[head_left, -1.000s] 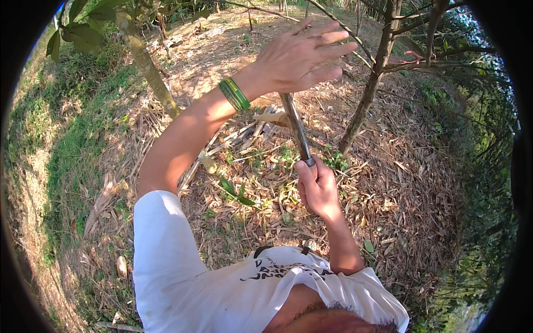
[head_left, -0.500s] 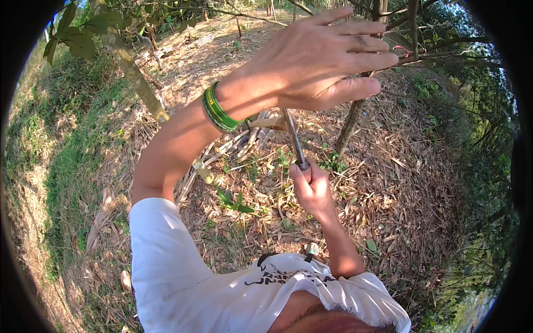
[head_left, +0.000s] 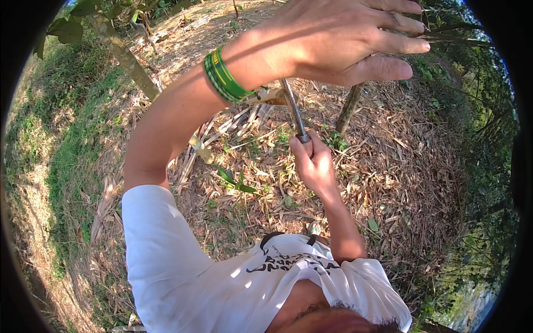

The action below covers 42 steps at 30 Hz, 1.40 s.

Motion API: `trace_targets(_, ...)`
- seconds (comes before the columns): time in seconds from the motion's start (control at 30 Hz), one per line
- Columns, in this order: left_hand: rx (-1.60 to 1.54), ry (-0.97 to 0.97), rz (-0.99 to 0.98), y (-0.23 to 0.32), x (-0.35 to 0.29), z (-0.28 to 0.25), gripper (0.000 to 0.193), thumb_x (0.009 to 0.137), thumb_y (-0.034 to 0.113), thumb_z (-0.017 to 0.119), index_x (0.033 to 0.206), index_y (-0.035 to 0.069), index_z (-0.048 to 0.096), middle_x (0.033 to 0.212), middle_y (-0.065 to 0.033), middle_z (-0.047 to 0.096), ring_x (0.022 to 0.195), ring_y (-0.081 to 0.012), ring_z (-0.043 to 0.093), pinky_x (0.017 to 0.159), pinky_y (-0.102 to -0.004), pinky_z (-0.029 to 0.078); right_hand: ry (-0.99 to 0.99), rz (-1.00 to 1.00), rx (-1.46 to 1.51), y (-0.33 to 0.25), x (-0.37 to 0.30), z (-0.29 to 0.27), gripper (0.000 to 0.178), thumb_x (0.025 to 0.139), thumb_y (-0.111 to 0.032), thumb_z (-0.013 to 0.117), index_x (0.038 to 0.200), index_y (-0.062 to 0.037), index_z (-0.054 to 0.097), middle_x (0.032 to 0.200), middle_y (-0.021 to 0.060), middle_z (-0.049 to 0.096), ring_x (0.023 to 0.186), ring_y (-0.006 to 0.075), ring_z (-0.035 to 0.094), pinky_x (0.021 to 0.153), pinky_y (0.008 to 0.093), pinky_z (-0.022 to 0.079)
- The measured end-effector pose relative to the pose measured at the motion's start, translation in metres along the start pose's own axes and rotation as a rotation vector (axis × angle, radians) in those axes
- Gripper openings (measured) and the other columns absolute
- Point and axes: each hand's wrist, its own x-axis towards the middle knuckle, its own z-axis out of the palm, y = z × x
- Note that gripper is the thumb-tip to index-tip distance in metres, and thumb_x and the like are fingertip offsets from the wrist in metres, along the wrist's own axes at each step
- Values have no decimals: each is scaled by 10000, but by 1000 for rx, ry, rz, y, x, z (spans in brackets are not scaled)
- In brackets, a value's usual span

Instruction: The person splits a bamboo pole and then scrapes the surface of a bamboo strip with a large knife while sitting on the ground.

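Note:
My left hand (head_left: 352, 41) is stretched out at the top of the view with its fingers apart, holding nothing. A green band (head_left: 225, 75) circles that wrist. Beneath it stands a slim trunk (head_left: 350, 108); whether the hand touches the trunk I cannot tell. My right hand (head_left: 316, 161), lower and at the centre, is closed around the handle of a tool with a straight metal shaft (head_left: 293, 108). The shaft points up and away from me, and its far end is hidden behind my left hand. A pale, curved woody piece (head_left: 272, 97) shows beside the shaft.
Dry leaves (head_left: 388, 166) cover the ground, with a heap of pale sticks (head_left: 244, 119) left of the tool. A mottled trunk (head_left: 125, 53) leans at the upper left, and a cut stub (head_left: 201, 150) lies below it. Dense bushes (head_left: 488, 166) line the right side.
My left hand has shifted up and to the right in view, its fingers still spread. My right hand sits higher in view, still gripping the tool. The ground scene has shifted slightly too.

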Motion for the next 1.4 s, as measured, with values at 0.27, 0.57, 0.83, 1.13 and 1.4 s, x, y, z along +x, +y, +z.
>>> trace_targets(0.27, 29, -246, -135, -3, -18, -10, 498, 1041, 537, 384, 1390, 249, 591, 1262, -32, 674, 1147, -219, 615, 1029, -435, 477, -85, 37, -37, -8, 0, 2, 341, 986, -300, 648, 899, 23, 579, 565, 2, 487, 532, 90, 442, 507, 310, 372)
trace_targets(0.57, 120, -376, -173, -16, -106, 29, 519, 1041, 555, 327, 1510, 351, 419, 1538, 37, 459, 1481, -204, 323, 1266, -479, 189, -103, 103, -96, 25, 13, 25, 398, 948, -349, 683, 870, 30, 588, 565, 55, 512, 496, 156, 448, 505, 366, 383)
trace_targets(0.83, -174, -3, -466, -72, -148, 14, 607, 1049, 559, 340, 1397, 109, 552, 1390, -119, 558, 1305, -317, 518, 1097, -447, 395, -79, 11, -77, 62, 65, 51, 405, 965, -300, 692, 749, 2, 530, 544, 19, 481, 503, 108, 419, 479, 335, 362)
trace_targets(1.13, 74, 253, -963, 43, -184, 2, 233, 837, 157, 798, 964, 0, 684, 863, -116, 705, 768, -227, 705, 690, -335, 552, -169, 41, -211, 38, 84, 63, 402, 819, -300, 772, 770, 47, 575, 667, 192, 605, 634, 309, 619, 647, 465, 486)
trace_targets(1.4, 193, 224, -829, 38, -196, -4, 144, 864, 90, 753, 957, -4, 698, 897, -138, 720, 731, -264, 712, 653, -342, 557, -626, 456, 511, 43, 96, 32, 272, 829, 15, 665, 702, -98, 452, 575, -6, 489, 428, 92, 468, 387, 272, 351)
